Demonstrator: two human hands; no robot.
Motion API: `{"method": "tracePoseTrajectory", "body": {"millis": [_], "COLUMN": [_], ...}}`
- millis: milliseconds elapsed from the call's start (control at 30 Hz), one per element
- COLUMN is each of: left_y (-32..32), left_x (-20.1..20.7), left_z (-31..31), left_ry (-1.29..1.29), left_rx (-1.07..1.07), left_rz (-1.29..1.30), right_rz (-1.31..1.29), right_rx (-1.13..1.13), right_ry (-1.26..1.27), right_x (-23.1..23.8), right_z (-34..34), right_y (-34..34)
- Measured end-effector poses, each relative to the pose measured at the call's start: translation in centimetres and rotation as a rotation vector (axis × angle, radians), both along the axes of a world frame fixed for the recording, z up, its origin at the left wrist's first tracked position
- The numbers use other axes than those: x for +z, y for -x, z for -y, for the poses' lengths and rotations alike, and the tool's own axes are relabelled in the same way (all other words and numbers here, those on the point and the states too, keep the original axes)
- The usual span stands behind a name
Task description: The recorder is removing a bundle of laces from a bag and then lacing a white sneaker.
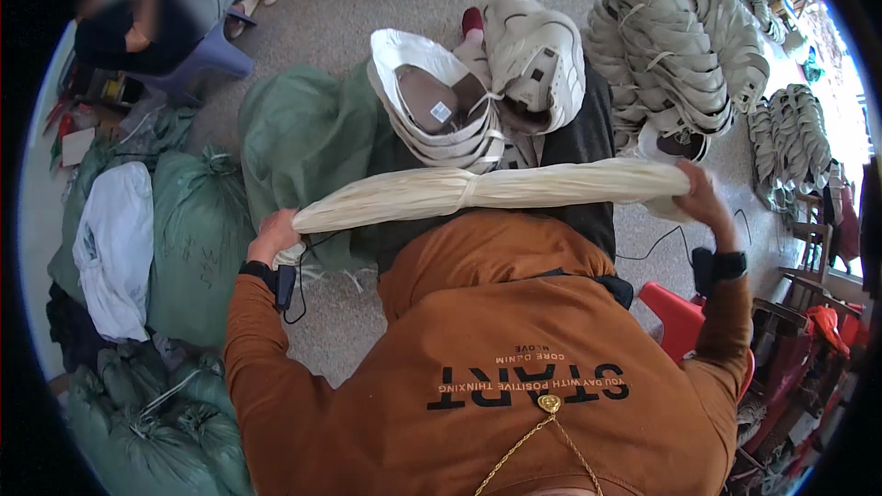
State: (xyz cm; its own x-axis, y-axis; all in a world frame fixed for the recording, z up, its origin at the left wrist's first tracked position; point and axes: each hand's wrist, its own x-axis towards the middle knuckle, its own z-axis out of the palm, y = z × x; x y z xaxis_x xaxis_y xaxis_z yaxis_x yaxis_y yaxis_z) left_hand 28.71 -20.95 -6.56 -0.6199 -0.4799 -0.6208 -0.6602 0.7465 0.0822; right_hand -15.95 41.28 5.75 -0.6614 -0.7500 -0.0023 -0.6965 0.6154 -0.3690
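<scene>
A long bundle of cream strips or cords (386,199), tied round at its middle, stretches across my lap. My left hand (274,237) is closed round its left end, and my right hand (704,202) grips the right end. Just beyond the bundle, on my dark-trousered legs, rest white and beige shoe uppers (533,60) in nested stacks. One stack (439,101) turns its opening upward and shows a brown lining with a small white label. Both my wrists wear dark bands with small devices.
Tied green sacks (197,239) and a white sack (118,248) crowd the left side. More stacked shoe uppers (657,50) stand on the floor at the far right. A red plastic stool (671,317) shows by my right arm. Another person sits on a purple chair (213,60) at the far left.
</scene>
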Motion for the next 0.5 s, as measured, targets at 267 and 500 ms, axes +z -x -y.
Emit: {"method": "tracePoseTrajectory", "body": {"millis": [267,500], "left_y": [-2.1,7.8], "left_x": [-0.7,8.3], "left_z": [-0.5,-9.6], "left_ry": [0.168,-0.023], "left_rx": [0.025,-0.415], "left_rz": [0.042,-0.568], "right_rz": [-0.159,-0.287], "right_rx": [0.04,-0.061], "right_ry": [-0.065,-0.082], "right_x": [-9.4,-13.3], "right_z": [-1.6,-2.4], "right_y": [-6.1,-5.2]}}
